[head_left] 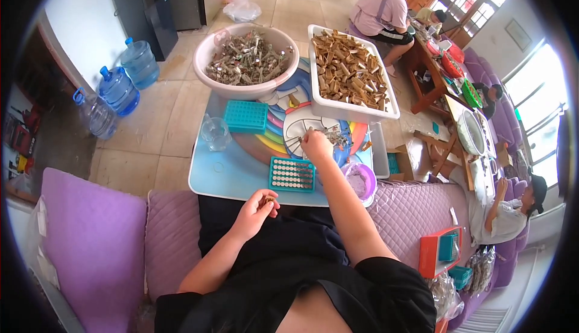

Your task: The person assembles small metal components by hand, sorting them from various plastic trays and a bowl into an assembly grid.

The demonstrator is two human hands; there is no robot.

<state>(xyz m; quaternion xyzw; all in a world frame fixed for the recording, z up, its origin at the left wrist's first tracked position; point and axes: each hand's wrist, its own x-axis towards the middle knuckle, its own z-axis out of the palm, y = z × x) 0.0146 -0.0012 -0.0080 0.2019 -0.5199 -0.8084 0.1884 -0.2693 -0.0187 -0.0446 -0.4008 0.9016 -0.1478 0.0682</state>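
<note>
The scene is viewed from a single head-worn fisheye camera, aimed steeply down and forward over the lap. The left hand (256, 207) is seen near, the right hand (316, 146) just beyond (edges are bent outward).

The left hand (256, 207) hung low near the body, its fingers curled and pinched together at the tips, thumb meeting forefinger. Its bare forearm ran back down and left, bent at the elbow. The right arm stretched forward and up, nearly straight. The right hand (316, 146) was palm down, with its fingers bunched and pointing ahead.
</note>
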